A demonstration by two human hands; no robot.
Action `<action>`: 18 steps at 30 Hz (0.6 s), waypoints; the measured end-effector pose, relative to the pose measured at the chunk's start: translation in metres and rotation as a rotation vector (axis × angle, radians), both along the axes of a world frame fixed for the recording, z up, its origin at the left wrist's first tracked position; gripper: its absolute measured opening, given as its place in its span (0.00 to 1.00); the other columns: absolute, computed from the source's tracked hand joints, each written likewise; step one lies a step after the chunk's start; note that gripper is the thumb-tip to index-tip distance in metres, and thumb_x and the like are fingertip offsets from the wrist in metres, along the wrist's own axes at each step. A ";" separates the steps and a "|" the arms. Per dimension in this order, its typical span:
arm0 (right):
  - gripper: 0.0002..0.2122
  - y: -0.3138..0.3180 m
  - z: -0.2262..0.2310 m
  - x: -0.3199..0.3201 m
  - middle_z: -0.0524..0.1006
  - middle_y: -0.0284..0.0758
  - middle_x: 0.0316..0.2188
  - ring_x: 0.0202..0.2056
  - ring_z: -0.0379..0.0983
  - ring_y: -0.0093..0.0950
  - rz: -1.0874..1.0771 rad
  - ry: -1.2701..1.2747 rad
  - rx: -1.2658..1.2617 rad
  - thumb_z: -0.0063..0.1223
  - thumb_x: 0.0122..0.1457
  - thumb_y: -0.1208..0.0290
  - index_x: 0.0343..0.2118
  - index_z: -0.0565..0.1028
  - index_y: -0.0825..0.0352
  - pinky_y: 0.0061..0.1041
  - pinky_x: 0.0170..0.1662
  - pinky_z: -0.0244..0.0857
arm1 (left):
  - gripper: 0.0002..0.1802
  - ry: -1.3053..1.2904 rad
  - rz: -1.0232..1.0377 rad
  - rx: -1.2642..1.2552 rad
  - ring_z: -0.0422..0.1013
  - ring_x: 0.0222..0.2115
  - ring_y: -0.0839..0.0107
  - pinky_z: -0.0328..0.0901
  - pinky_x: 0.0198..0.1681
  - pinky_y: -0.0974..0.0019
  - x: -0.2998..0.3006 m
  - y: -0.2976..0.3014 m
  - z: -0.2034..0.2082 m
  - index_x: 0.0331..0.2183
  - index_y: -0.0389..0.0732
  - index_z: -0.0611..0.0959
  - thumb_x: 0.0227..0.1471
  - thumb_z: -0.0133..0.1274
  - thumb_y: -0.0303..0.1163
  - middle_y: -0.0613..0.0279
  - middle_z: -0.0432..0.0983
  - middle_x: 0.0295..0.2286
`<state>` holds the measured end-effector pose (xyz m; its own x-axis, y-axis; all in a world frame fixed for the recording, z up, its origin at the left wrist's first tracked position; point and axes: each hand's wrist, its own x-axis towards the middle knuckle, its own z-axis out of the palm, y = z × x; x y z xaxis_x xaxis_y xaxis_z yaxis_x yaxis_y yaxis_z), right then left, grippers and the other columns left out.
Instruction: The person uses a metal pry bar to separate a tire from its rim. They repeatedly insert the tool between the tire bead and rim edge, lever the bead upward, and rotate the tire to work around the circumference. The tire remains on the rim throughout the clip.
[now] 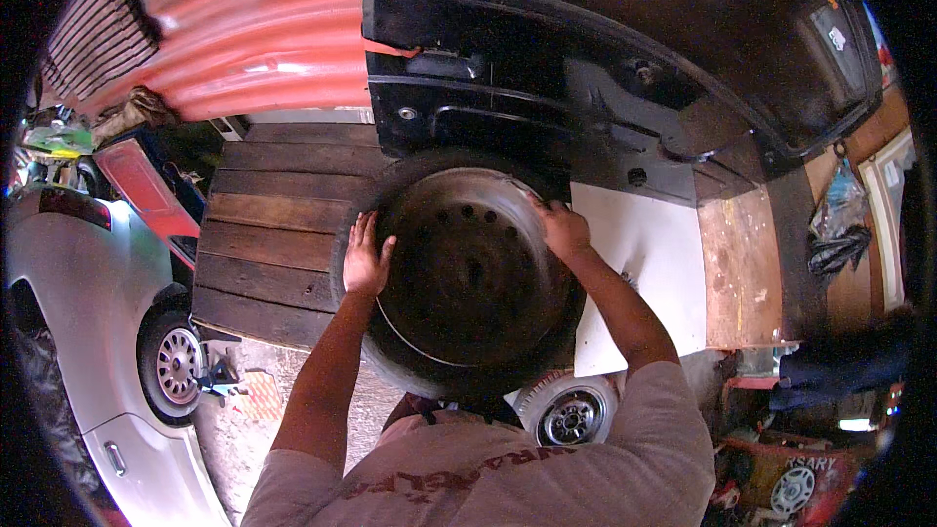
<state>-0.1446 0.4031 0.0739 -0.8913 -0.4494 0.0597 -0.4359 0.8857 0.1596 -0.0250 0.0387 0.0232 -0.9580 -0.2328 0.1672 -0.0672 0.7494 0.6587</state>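
Observation:
A large car wheel, a dark steel rim [475, 268] inside a black tyre [429, 371], is tilted up in front of my body at the edge of a wooden plank bench. My left hand [367, 259] lies against the tyre's left side, fingers stretched and thumb apart. At the upper right of the rim is my right hand [564, 228]. Its index finger reaches to the rim's edge while the other fingers are curled; whatever they may hold is hidden. Several round holes run around the rim's upper part.
The plank bench [273, 210] extends left, and a white board [639, 273] lies to the right. A black vehicle panel [527, 59] rises behind the wheel. Another wheel [571, 415] sits low beside me. A silver car [93, 303] stands at left, before red corrugated sheeting [254, 20].

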 end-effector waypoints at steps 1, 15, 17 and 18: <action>0.29 0.009 0.007 0.006 0.74 0.43 0.33 0.29 0.76 0.40 -0.014 -0.016 0.004 0.48 0.54 0.71 0.61 0.59 0.42 0.38 0.31 0.71 | 0.35 -0.006 0.005 0.004 0.51 0.60 0.49 0.47 0.63 0.55 0.003 -0.002 -0.001 0.58 0.39 0.61 0.57 0.45 0.50 0.47 0.54 0.59; 0.30 0.015 0.006 0.017 0.75 0.46 0.35 0.31 0.76 0.43 -0.083 -0.035 -0.035 0.44 0.56 0.71 0.62 0.56 0.43 0.42 0.33 0.71 | 0.35 0.020 0.011 -0.008 0.51 0.60 0.51 0.47 0.63 0.55 0.002 -0.001 -0.003 0.58 0.38 0.62 0.57 0.45 0.50 0.45 0.56 0.58; 0.29 0.009 0.026 0.032 0.76 0.46 0.35 0.30 0.77 0.43 -0.073 -0.052 -0.086 0.43 0.55 0.73 0.62 0.58 0.46 0.43 0.34 0.72 | 0.34 0.028 0.032 -0.014 0.51 0.60 0.50 0.47 0.63 0.55 0.000 -0.005 -0.003 0.58 0.38 0.62 0.57 0.45 0.50 0.45 0.56 0.58; 0.29 0.009 0.016 0.030 0.76 0.45 0.35 0.30 0.77 0.42 -0.071 -0.044 -0.071 0.44 0.55 0.73 0.61 0.58 0.46 0.43 0.33 0.72 | 0.34 0.035 0.018 -0.005 0.51 0.60 0.50 0.47 0.63 0.55 -0.001 -0.002 -0.002 0.58 0.38 0.62 0.57 0.45 0.50 0.45 0.56 0.58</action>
